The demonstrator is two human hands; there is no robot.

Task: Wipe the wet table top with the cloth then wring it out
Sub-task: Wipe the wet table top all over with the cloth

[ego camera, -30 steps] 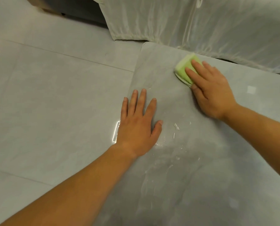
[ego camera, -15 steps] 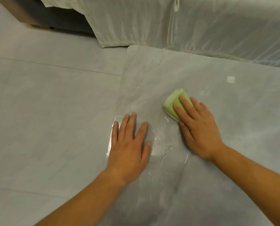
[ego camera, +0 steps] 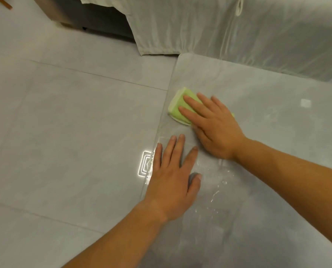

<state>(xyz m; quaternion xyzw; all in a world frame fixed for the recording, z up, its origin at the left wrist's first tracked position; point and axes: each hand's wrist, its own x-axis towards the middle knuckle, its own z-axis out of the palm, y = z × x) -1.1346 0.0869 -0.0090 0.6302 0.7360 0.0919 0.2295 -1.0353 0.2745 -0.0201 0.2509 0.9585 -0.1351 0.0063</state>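
A folded light-green cloth (ego camera: 177,106) lies on the grey table top (ego camera: 267,132), close to the table's left edge. My right hand (ego camera: 215,124) presses flat on the cloth, fingers spread over it and pointing left. Just below it, my left hand (ego camera: 172,176) rests palm down on the table at the left edge, fingers apart, holding nothing. Water streaks and droplets (ego camera: 217,190) glisten on the table to the right of my left hand.
Grey floor tiles (ego camera: 64,132) fill the left side, with a bright light reflection (ego camera: 144,166) by the table edge. A pale cloth-covered sofa (ego camera: 219,31) stands behind the table. Dark furniture (ego camera: 95,20) sits at the top left.
My right hand has slid the cloth back toward me and then left toward the table's left edge. My left hand stays flat at that edge.
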